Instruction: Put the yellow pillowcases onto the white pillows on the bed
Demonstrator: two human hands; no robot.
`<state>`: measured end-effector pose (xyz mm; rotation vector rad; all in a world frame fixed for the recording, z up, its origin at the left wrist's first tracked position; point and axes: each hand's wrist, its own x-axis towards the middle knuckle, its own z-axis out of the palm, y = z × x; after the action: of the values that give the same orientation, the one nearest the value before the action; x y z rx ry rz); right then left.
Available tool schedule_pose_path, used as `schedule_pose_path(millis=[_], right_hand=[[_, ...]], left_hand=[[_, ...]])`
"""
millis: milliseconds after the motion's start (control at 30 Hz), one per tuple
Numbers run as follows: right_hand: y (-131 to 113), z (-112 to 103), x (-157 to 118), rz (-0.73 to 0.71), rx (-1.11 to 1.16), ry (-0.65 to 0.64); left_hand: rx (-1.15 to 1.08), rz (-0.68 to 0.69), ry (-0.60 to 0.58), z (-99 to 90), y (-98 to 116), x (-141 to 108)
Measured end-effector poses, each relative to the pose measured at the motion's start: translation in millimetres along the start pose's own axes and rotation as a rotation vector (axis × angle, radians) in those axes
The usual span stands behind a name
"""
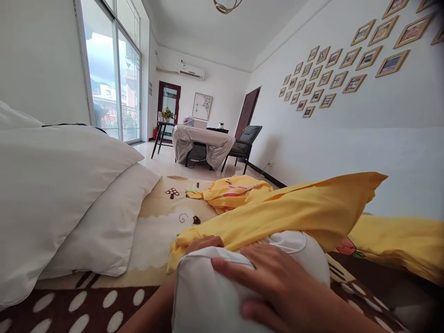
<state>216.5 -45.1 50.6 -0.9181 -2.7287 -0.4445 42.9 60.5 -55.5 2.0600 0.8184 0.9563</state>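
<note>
A white pillow lies close in front of me, its far end bordered by a yellow pillowcase. My right hand rests on top of the pillow with its fingers stretched out and apart. On the far left side of the pillow is my left hand, touching the yellow cloth; its fingers are mostly hidden behind the pillow. How much of the pillow sits inside the case cannot be made out. Beyond it, a crumpled yellow cloth with a pink print lies on the bed.
White pillows are stacked at the left on a patterned blanket. More yellow fabric with a fruit print lies at the right. Farther off stand a covered table and a dark chair.
</note>
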Motion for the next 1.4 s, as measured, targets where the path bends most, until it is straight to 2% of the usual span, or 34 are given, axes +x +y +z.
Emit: schedule_pose_path(millis=[67, 167, 233, 333, 400, 467, 533, 667, 800, 867, 967, 1033, 1133, 1233, 1300, 1400], right_hand=[[-8.5, -1.9, -12.1, -0.012, -0.02, 0.007], [-20.1, 1.4, -25.7, 0.103, -0.093, -0.019], [-25.3, 5.7, -31.3, 0.196, -0.147, -0.078], [-30.3, 12.0, -33.4, 0.259, -0.216, -0.164], [-32.3, 15.2, -31.3, 0.29, -0.267, -0.194], [-33.4, 17.3, -27.3, 0.322, -0.313, -0.225], [-33.6, 18.5, -22.3, 0.349, -0.336, -0.27], [-30.2, 21.6, -11.7, 0.38, -0.338, -0.344], [-22.6, 26.3, -6.4, 0.366, -0.352, -0.211], [-17.3, 27.4, -5.9, 0.382, -0.35, -0.176], [-8.1, 27.8, -5.0, 0.367, -0.366, -0.115], [-3.3, 27.9, -4.3, 0.291, -0.396, -0.01], [-4.4, 25.2, -8.9, 0.165, -0.489, 0.188], [-16.0, 15.8, -25.6, 0.068, -0.62, 0.358], [-23.6, 7.2, -39.2, 0.118, -0.697, 0.4], [-23.8, -1.1, -49.9, 0.296, -0.742, 0.339]], left_hand=[[-0.065, -0.019, -0.103, 3.4, 1.4, -1.1], [-0.284, -0.096, -0.167, 4.4, 6.3, -3.2], [-0.411, -0.156, -0.118, 5.1, 10.8, -6.5], [-0.542, -0.262, 0.01, 7.3, 21.2, -13.6], [-0.653, -0.322, 0.034, 8.3, 30.1, -16.9], [-0.706, -0.326, 0.044, 8.6, 38.4, -18.3], [-0.649, -0.267, 0.1, 8.7, 44.5, -19.7], [-0.339, -0.091, 0.24, 9.4, 51.6, -30.3], [0.065, 0.089, 0.31, 7.3, 59.5, -43.2], [0.245, 0.144, 0.3, 5.2, 63.0, -44.8], [0.492, 0.075, 0.263, 2.9, 64.9, -42.3], [0.612, -0.021, 0.268, 2.4, 63.8, -39.7], [0.666, -0.113, 0.273, 0.2, 60.3, -35.9], [0.64, -0.172, 0.267, -8.3, 53.7, -29.9], [0.615, -0.199, 0.288, -17.1, 47.0, -24.8], [0.563, -0.14, 0.358, -29.1, 37.0, -18.6]])
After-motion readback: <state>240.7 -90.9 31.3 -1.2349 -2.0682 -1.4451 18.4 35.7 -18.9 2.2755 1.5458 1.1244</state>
